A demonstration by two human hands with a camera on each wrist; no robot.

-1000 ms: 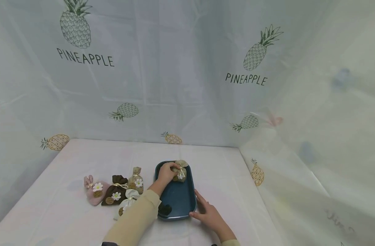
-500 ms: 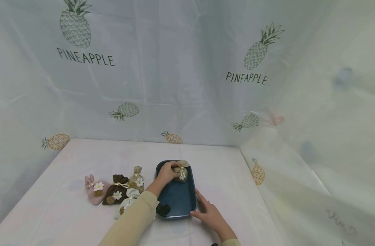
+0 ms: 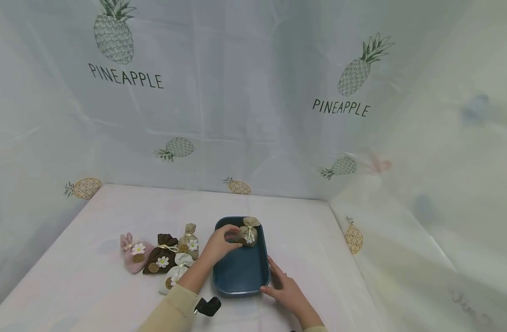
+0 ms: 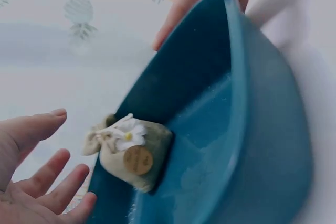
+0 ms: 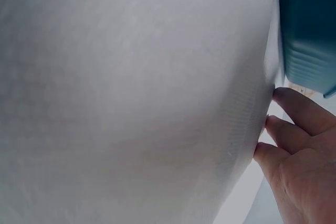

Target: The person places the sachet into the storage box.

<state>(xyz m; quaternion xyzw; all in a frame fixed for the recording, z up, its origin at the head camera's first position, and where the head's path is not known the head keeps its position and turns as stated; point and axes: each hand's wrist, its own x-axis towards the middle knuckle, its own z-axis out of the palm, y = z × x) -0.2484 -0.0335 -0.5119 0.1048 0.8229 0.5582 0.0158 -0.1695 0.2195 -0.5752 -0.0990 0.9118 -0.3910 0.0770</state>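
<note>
A blue tray [image 3: 240, 273] lies on the table with a beige drawstring pouch [image 3: 250, 232] at its far end. The pouch [image 4: 157, 145] carries a white flower and a round brown tag. My left hand [image 3: 217, 245] hovers over the tray's left side, thumb and fingers parted beside the pouch. In the left wrist view a gap shows between that hand [image 4: 39, 177] and the pouch. At the tray's near right corner, my right hand [image 3: 287, 291] rests its thumb at the rim and stretches its fingers along the outer side. Those fingertips [image 5: 281, 129] touch the white cloth.
Left of the tray lie more drawstring pouches with flowers: a pink one [image 3: 136, 258], a dark brown one [image 3: 162, 254], a beige one [image 3: 188, 243] and a white one [image 3: 179, 267]. Pineapple-print curtains [image 3: 253, 115] hang behind and to the right of the cloth-covered table [image 3: 299, 230].
My left hand has let go of the beige pouch and drawn back to the left. The pouch stays at the tray's far end. The right hand keeps its place at the tray.
</note>
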